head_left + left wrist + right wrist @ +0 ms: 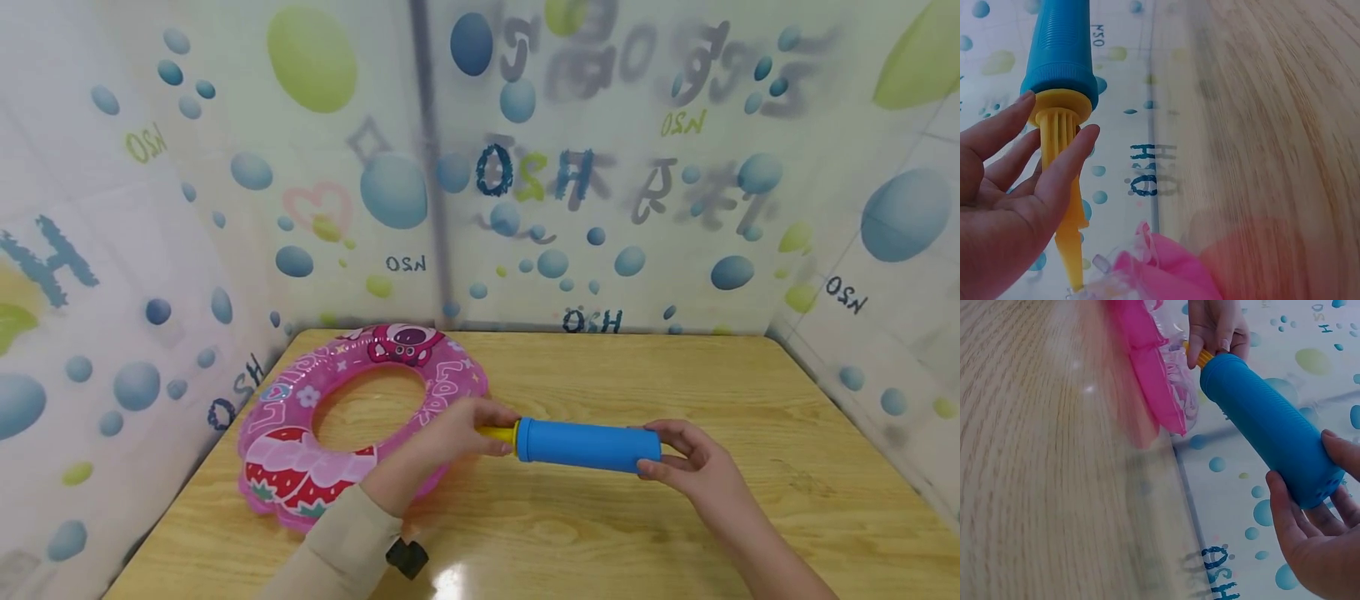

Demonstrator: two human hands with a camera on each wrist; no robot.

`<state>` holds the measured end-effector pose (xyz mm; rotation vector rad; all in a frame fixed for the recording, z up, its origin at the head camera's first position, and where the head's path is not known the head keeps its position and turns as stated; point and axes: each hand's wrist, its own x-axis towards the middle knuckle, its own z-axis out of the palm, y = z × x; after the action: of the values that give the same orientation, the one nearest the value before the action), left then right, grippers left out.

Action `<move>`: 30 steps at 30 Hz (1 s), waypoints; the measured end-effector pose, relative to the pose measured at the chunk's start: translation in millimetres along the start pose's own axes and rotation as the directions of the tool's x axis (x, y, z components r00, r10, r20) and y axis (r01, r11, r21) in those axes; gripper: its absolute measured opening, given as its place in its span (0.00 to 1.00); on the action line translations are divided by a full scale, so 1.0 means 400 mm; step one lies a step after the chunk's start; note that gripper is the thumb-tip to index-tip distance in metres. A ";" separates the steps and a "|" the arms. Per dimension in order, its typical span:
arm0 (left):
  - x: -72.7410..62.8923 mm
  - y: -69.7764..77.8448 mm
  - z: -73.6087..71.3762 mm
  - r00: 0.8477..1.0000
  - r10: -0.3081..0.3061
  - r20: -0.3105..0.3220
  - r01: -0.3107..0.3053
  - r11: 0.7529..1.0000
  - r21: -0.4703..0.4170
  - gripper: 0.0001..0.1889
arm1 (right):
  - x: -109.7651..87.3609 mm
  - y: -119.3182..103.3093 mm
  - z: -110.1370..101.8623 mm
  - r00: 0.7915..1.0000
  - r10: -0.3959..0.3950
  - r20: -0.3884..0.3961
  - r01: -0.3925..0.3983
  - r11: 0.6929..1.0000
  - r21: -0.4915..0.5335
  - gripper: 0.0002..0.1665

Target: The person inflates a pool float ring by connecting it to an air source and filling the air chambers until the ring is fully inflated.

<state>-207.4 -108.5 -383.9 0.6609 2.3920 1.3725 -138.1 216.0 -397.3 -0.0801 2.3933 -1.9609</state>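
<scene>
A blue hand pump (588, 446) with a yellow nozzle (1059, 147) lies level between both hands, just above the table. My left hand (467, 427) holds the yellow nozzle end, thumb and fingers on either side of it. In the left wrist view the nozzle tapers down to a narrow tip. My right hand (693, 462) grips the far end of the blue barrel, where small holes show in the right wrist view. Left of the pump, partly behind my left forearm, a pink swim ring (307, 397) printed with strawberries and a bear lies on the table.
The wooden table (637, 367) has light grain and a bright reflection near its front. Pale curtains (637, 292) with blue and green bubble prints stand behind it and on both sides. A black clip-like piece (407, 557) sits by the left sleeve (337, 542).
</scene>
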 end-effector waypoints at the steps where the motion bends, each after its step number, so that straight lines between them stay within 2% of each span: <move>1: -0.003 0.000 0.000 1.000 0.001 0.000 -0.001 1.000 0.015 0.19 | 0.000 0.000 -0.001 1.000 0.001 -0.001 -0.001 1.000 -0.010 0.34; 5: -0.013 -0.005 -0.001 1.000 0.022 0.002 -0.022 0.998 0.060 0.22 | 0.000 -0.002 -0.003 1.000 0.002 0.000 -0.002 1.000 -0.026 0.34; 8: -0.026 -0.010 -0.004 1.000 0.027 0.002 -0.027 0.997 0.079 0.23 | 0.001 -0.002 -0.001 1.000 -0.004 0.008 0.004 1.000 0.008 0.33; 12: -0.053 -0.002 -0.014 1.000 0.000 -0.016 0.002 0.996 0.087 0.24 | 0.002 0.000 0.000 1.000 -0.018 0.025 0.016 0.998 0.061 0.32; 15: -0.072 0.001 -0.027 0.999 -0.016 -0.032 0.019 0.995 0.103 0.25 | 0.002 -0.002 -0.001 0.999 -0.017 0.030 0.015 0.998 0.064 0.32; 22: -0.094 -0.015 -0.064 0.997 0.077 -0.015 -0.075 0.987 0.143 0.23 | 0.002 -0.006 -0.004 0.999 -0.004 0.041 0.001 0.999 0.053 0.33; 26: -0.102 -0.019 -0.083 0.996 0.086 -0.013 -0.082 0.975 0.206 0.23 | 0.004 -0.005 -0.005 0.999 -0.006 0.043 0.004 0.999 0.054 0.34; 30: -0.105 -0.019 -0.099 0.997 0.069 -0.023 -0.058 0.942 0.331 0.22 | 0.005 -0.003 -0.005 0.998 -0.027 0.049 0.025 0.998 0.055 0.33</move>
<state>-192.5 -162.9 -369.4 0.8103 2.6785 1.0178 -140.3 217.6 -395.6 -0.1568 2.3187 -2.0085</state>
